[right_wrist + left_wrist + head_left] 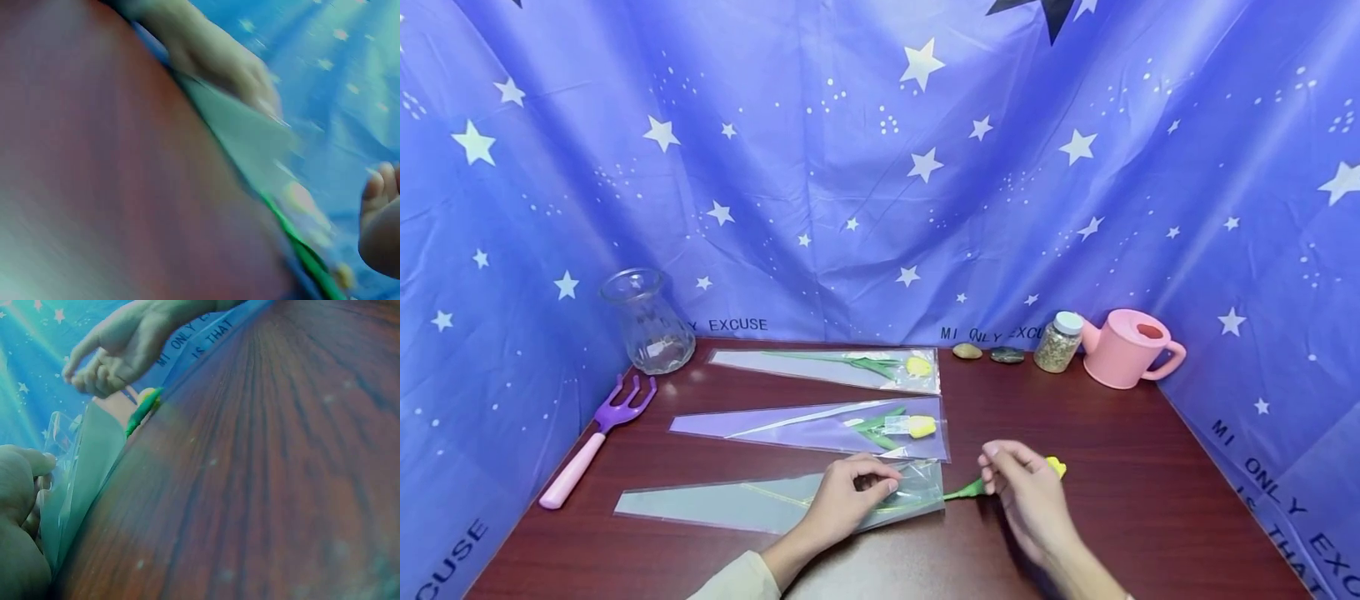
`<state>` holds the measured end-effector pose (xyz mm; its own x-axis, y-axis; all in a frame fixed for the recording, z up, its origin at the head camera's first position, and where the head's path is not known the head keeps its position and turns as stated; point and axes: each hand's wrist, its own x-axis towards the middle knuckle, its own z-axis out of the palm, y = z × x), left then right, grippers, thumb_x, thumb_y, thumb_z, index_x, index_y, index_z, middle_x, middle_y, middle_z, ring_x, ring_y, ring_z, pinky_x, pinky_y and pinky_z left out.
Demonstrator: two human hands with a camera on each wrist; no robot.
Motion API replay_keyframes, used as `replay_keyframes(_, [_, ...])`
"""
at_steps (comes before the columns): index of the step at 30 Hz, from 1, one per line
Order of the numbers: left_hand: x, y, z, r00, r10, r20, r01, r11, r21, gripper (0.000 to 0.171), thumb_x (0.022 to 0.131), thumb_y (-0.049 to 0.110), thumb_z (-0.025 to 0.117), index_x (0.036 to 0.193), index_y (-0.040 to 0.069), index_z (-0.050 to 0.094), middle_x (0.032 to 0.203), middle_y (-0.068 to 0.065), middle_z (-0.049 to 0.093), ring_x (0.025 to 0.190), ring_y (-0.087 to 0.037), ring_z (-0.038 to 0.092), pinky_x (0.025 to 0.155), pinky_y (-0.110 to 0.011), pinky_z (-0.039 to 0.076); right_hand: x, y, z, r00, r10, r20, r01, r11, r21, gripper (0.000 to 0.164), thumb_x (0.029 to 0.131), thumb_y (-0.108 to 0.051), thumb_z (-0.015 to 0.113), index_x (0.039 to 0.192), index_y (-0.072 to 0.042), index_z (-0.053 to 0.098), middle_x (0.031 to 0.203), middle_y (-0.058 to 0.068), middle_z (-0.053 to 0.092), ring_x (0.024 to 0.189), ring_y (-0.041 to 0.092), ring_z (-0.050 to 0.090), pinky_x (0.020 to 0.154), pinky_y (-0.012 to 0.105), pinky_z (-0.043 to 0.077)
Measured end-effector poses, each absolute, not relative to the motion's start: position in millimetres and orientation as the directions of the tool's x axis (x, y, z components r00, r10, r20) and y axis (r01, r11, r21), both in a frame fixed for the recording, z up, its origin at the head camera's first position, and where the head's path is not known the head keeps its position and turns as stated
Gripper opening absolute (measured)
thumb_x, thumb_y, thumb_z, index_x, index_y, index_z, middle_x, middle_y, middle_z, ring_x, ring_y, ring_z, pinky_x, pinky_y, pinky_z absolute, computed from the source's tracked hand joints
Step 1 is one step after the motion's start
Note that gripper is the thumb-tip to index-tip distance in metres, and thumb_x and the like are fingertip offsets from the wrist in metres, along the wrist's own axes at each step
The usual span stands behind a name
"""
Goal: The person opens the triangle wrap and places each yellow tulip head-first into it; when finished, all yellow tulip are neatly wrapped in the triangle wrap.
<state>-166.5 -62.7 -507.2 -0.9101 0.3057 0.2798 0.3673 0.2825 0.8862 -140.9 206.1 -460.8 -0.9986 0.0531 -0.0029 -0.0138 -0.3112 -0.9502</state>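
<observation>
A pale green flower sleeve with a clear front (715, 504) lies nearest on the table. My left hand (846, 500) pinches its clear film near the wide end. In the left wrist view that film stands off the green backing (97, 447). A yellow tulip (972, 490) has its stem inside the sleeve, while its leaves and bloom stick out to the right. Over the tulip hovers my right hand (1033, 504), fingers loosely curled and apart from it in the left wrist view. It partly hides the leaves and bloom in the head view.
Behind lie a purple sleeve (715, 422) and a whitish sleeve (752, 362), each with a yellow tulip. To the left are a glass vase (658, 333) and a purple garden fork (583, 450). Back right: two stones (967, 352), a gravel jar (1058, 346), a pink watering can (1120, 354).
</observation>
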Motion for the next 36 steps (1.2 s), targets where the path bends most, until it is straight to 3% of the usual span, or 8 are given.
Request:
replay_keyframes(5, [-167.7,-63.7,-505.4,-0.907,0.307,0.289,0.375,0.276,0.885,0.009,0.091,0.020,0.079,0.099,0.021,0.082,0.095,0.009,0.074,0.072,0.000,0.055,0.064,-0.019,0.049,-162.4,251.2,-444.5,-0.991,-0.037,0.125,-0.114,-0.215,-0.970,0.018,0.103,-0.002,0.059,0.099,-0.010,0.074,0.085,-0.003,0.073,0.073,0.007,0.067,0.065,0.022,0.057])
replay_keyframes(11, [-168.7,-62.7,-506.7,-0.909,0.309,0.280,0.368,0.278,0.887,0.009,0.091,0.022,0.079,0.099,0.021,0.082,0.094,0.009,0.074,0.071,0.001,0.055,0.064,-0.019,0.049,-183.9,300.1,-442.4,-0.969,-0.139,0.203,-0.202,-0.021,-0.979,0.013,0.101,0.002,0.060,0.110,0.004,0.069,0.092,-0.005,0.075,0.081,0.009,0.068,0.074,0.025,0.059])
replay_keyframes(17, [-168.7,-61.9,-506.2,-0.908,0.317,0.274,0.364,0.271,0.891,0.009,0.091,0.023,0.079,0.099,0.022,0.082,0.094,0.009,0.075,0.072,0.001,0.056,0.065,-0.019,0.050,-196.5,327.3,-451.0,-0.960,-0.166,0.226,-0.255,0.184,-0.949,0.021,0.098,0.002,0.064,0.115,0.014,0.064,0.098,-0.008,0.077,0.090,0.005,0.070,0.081,0.019,0.057])
replay_keyframes(23, [-167.7,-62.0,-506.2,-0.907,0.321,0.272,0.364,0.273,0.891,0.009,0.091,0.023,0.079,0.099,0.023,0.082,0.093,0.008,0.074,0.072,0.001,0.055,0.065,-0.018,0.049,-197.8,335.6,-465.9,-0.963,-0.172,0.206,-0.255,0.351,-0.901,0.024,0.096,-0.005,0.070,0.114,0.011,0.067,0.100,-0.013,0.075,0.088,0.000,0.066,0.075,0.019,0.054])
replay_keyframes(32, [-168.8,-62.0,-507.4,-0.903,0.323,0.283,0.376,0.275,0.885,0.008,0.091,0.023,0.079,0.099,0.024,0.082,0.093,0.010,0.074,0.072,0.001,0.055,0.064,-0.019,0.049,-197.9,338.2,-480.9,-0.947,-0.276,0.167,-0.266,0.379,-0.886,0.022,0.094,-0.005,0.073,0.110,0.008,0.068,0.095,0.004,0.075,0.081,0.002,0.068,0.070,0.022,0.057])
replay_keyframes(36, [-168.7,-62.8,-508.1,-0.903,0.328,0.277,0.372,0.275,0.887,0.008,0.092,0.024,0.078,0.099,0.025,0.082,0.093,0.009,0.074,0.071,0.001,0.055,0.064,-0.018,0.049,-199.4,337.6,-487.3,-0.929,-0.333,0.164,-0.285,0.359,-0.889,0.018,0.094,-0.002,0.072,0.109,0.006,0.069,0.095,0.003,0.076,0.082,0.001,0.069,0.069,0.022,0.057])
